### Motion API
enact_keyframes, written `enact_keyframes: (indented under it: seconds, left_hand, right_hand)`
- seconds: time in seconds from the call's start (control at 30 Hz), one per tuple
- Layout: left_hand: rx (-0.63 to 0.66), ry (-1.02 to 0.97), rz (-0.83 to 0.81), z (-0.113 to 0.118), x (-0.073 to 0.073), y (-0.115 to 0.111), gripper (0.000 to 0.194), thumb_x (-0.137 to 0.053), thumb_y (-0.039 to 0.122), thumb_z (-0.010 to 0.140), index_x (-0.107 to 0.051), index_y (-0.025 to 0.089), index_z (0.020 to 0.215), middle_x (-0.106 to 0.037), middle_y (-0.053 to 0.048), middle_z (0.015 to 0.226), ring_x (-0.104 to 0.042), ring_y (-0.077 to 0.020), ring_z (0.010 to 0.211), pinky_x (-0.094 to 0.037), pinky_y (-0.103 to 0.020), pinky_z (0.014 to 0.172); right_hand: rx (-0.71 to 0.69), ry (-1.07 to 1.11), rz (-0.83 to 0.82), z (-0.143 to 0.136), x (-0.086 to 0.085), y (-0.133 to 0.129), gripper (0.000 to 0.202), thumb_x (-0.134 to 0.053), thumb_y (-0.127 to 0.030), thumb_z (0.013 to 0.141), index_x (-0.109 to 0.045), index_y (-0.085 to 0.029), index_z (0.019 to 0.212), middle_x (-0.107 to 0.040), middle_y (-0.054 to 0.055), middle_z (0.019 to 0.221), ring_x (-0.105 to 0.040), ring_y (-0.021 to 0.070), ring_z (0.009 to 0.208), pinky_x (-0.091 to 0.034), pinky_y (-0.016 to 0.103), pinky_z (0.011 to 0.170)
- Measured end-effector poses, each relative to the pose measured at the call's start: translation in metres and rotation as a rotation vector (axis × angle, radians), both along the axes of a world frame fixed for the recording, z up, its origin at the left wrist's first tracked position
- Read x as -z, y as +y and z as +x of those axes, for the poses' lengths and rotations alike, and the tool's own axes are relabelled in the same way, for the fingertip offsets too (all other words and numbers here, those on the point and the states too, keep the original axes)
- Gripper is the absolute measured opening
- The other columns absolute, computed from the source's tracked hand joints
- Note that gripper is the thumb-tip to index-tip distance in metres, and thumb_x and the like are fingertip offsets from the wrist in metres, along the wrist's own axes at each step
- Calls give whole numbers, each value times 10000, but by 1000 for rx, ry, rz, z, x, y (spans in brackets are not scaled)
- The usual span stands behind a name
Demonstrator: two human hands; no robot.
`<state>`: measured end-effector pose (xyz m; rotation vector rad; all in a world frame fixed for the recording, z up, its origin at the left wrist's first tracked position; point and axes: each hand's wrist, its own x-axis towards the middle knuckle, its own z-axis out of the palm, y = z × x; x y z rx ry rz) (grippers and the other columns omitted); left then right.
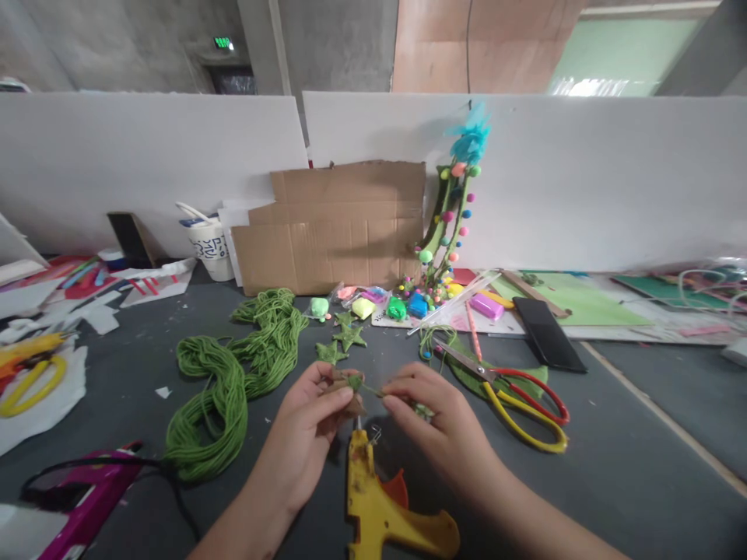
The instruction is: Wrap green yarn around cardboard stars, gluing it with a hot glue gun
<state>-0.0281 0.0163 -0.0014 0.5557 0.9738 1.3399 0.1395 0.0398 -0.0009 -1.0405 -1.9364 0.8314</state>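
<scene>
We locate the small brown-and-green piece (355, 383) in the left hand (318, 412), whose thumb and fingers close on it in a pinch; this is the nearer hand. We read the controlling relation as the green strand (370, 389): it runs sideways from the piece to the right hand (432, 412), dipping slightly toward that side, and its long axis spans the short gap between the two sets of fingertips. The right thumb and forefinger are pressed together on the strand, the other fingers loosely curled. The yellow glue gun (365, 482) lies between the forearms, nozzle directed away from us, its tip just below the left fingertips; we cannot tell whether it touches the piece. Beyond the left hand lie green stars (350, 336); farther out on its outer side lies the green yarn (271, 342). The scissors (493, 377) lie beyond the right hand on its outer side. The left fingers hide much of the piece, so we cannot establish its full outline. A green item partly under the right hand is indistinct. The lower frame edge cuts off the gun and both forearms.
</scene>
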Motion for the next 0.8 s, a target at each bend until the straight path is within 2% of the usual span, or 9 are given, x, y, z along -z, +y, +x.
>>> enact_keyframes:
  seconds: [0.1, 0.2, 0.27, 0.33, 0.4, 0.47, 0.57, 0.67, 0.8]
  left_hand:
    - [-9, 126, 22, -1, -1, 1, 155, -650, 77, 720, -534, 169, 769, -672, 2, 842, -588, -85, 634, -464, -211, 644]
    - [14, 202, 48, 2, -2, -2, 163, -637, 75, 730, -518, 179, 771, -677, 0, 857, -584, -97, 689, -451, -214, 675]
    - [28, 239, 78, 5, -3, -6, 172, -634, 73, 733, -510, 185, 767, -675, 3, 849, -578, -106, 727, -441, -219, 700]
    - [45, 264, 110, 8, -3, -9, 160, -628, 82, 744, -516, 190, 775, -667, 5, 841, -578, -119, 758, -435, -234, 729]
    - [66, 278, 138, 9, -3, -11, 128, -617, 100, 761, -533, 192, 794, -655, 2, 834, -584, -136, 784, -433, -256, 751]
    - [79, 293, 153, 10, -2, -12, 101, -613, 119, 768, -552, 188, 806, -645, -3, 813, -586, -149, 776, -433, -268, 739]
    - [68, 323, 149, 11, -2, -11, 98, -626, 137, 757, -557, 183, 809, -649, -10, 806, -580, -148, 732, -427, -264, 705]
    - [51, 351, 134, 14, -1, -8, 127, -646, 142, 732, -540, 188, 784, -659, 1, 785, -581, -142, 703, -423, -254, 692]
    - [71, 343, 152, 18, 1, -5, 134, -637, 136, 728, -530, 195, 783, -665, 11, 774, -581, -135, 688, -428, -248, 672]
  right_hand:
    - [73, 46, 5, 2, 1, 5, 258, -517, -205, 834, -469, -199, 581, -541, 17, 747, -532, 167, 739, -422, 293, 699]
    - [124, 122, -72, 2, 4, 5, 153, -553, -108, 727, -448, -212, 689, -510, 4, 815, -530, 164, 776, -424, 301, 726]
    - [54, 233, -245, -1, 5, 3, 289, -576, -78, 667, -475, -218, 898, -535, 19, 927, -552, 175, 882, -433, 319, 790]
    - [-93, 361, -464, -4, 4, 0, 372, -573, -105, 688, -459, -211, 1026, -569, 36, 977, -566, 176, 941, -437, 325, 829]
    - [-201, 434, -600, -6, 2, -2, 265, -553, -153, 738, -491, -193, 993, -593, 24, 895, -586, 158, 868, -452, 300, 792]
    - [-219, 437, -652, -8, 1, -4, 209, -540, -174, 757, -511, -185, 963, -559, -22, 743, -568, 128, 690, -463, 259, 659]
    - [-146, 395, -667, -8, 3, -4, 158, -513, -172, 772, -533, -184, 929, -444, -77, 622, -426, 78, 480, -356, 191, 455]
    - [-40, 359, -567, -8, 7, -1, 93, -528, -142, 748, -562, -168, 831, -350, -100, 548, -321, 66, 454, -258, 181, 437]
    - [27, 327, -457, -7, 12, 0, 98, -578, -172, 713, -559, -168, 808, -288, -120, 481, -280, 83, 452, -221, 201, 447]
